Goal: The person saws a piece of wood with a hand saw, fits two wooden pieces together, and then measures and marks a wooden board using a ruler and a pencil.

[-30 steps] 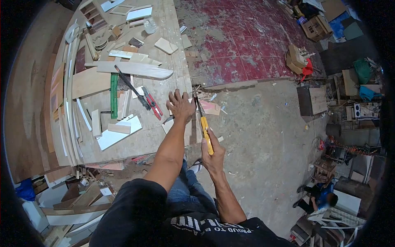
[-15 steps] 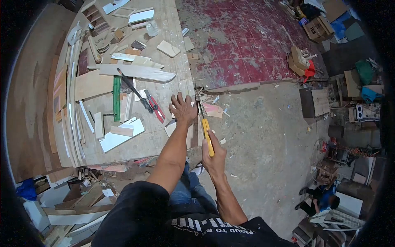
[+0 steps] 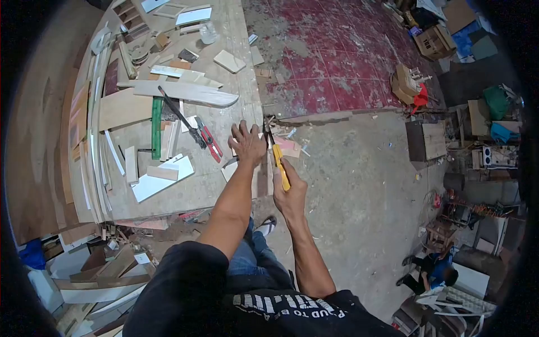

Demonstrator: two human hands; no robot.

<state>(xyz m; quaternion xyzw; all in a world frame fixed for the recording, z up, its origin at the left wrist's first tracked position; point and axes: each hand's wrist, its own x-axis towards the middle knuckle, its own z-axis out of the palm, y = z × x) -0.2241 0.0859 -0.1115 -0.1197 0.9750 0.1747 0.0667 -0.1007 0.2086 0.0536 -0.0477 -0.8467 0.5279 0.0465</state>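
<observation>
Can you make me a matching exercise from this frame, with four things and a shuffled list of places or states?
1. Right hand
2. Left hand
3. Green strip
4. Other person

A. Among wood pieces on the bench
B. Lower right of the view, far from the bench
C. Closed around a yellow handle
D. Near the bench's edge, fingers spread

Pairs: 1-C, 2-D, 3-A, 4-B

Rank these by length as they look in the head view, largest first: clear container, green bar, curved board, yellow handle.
1. Curved board
2. Green bar
3. Yellow handle, counting only what shows past the right hand
4. Clear container
</observation>
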